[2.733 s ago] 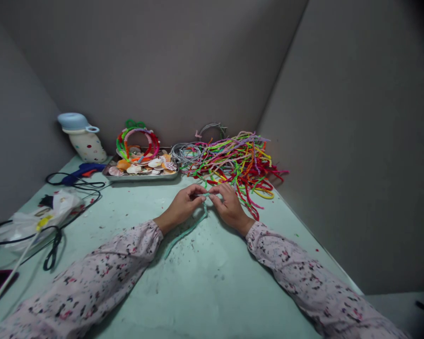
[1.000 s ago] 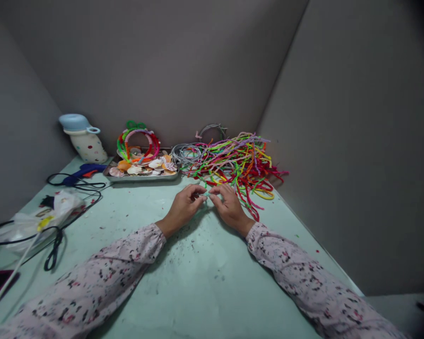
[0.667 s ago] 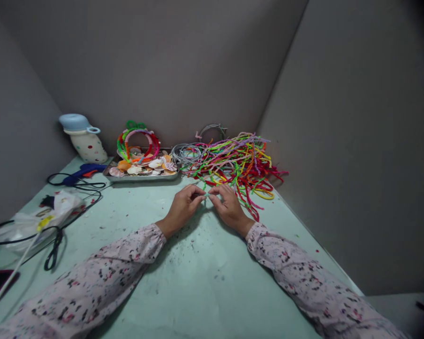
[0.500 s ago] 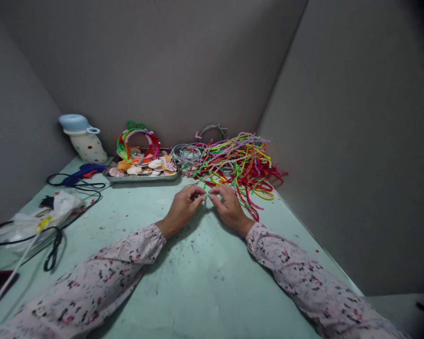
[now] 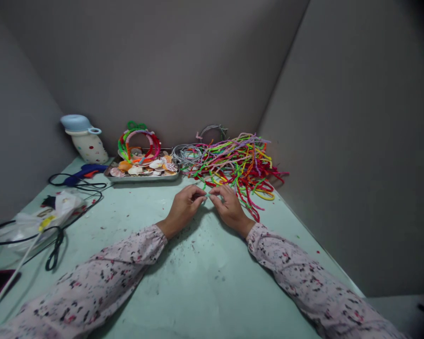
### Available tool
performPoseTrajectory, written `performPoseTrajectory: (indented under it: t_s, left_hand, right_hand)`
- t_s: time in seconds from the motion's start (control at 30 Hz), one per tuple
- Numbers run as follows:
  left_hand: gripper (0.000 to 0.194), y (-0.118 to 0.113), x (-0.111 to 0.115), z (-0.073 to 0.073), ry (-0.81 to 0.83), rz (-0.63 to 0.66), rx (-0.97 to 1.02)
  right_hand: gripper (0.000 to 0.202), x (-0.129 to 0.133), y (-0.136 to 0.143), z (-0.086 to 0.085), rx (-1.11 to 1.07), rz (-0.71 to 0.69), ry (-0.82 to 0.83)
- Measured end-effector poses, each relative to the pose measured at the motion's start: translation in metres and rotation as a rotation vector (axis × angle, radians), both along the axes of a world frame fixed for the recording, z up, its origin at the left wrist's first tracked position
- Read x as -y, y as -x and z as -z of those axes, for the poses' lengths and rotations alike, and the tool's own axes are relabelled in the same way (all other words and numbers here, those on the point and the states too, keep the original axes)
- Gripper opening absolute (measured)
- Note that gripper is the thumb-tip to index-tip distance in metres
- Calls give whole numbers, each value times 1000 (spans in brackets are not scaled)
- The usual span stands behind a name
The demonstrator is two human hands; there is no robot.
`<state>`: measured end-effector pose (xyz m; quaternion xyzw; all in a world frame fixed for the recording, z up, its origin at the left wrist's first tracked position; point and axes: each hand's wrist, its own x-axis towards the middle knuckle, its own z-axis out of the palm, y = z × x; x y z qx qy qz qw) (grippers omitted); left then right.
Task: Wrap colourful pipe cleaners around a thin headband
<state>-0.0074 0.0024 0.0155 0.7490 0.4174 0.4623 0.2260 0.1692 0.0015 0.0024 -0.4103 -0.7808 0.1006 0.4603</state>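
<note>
Strand pile (image 5: 245,157) just beyond grip. Left hand (image 5: 185,205), right hand (image 5: 229,207): fingertips pinched on green strand (image 5: 204,186), lying between them, part poking out pile-side. Probably light, soft, bendy, hardly fragile; best held short, hands close.

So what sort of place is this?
Likely a craft workspace, judging by the pile of multicolored pipe cleaners, the metal tray of seashells, and the fuzzy, colorful hoops.

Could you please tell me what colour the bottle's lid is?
The lid is light blue, best seen in the head view.
</note>
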Motion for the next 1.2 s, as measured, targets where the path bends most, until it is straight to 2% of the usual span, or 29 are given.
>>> performPoseTrajectory:
  t_s: [0.53, 0.73, 1.2]
  left_hand:
    - [4, 0, 0, 2, -56, -25, -10]
    - [8, 0, 1, 0, -100, -23, -21]
    - [2, -1, 1, 2, -133, -37, -47]
  right_hand:
    - [9, 0, 0, -1, 4, -3, 3]
    - [9, 0, 1, 0, -18, -6, 3]
    - [10, -1, 1, -1, -4, -5, 5]
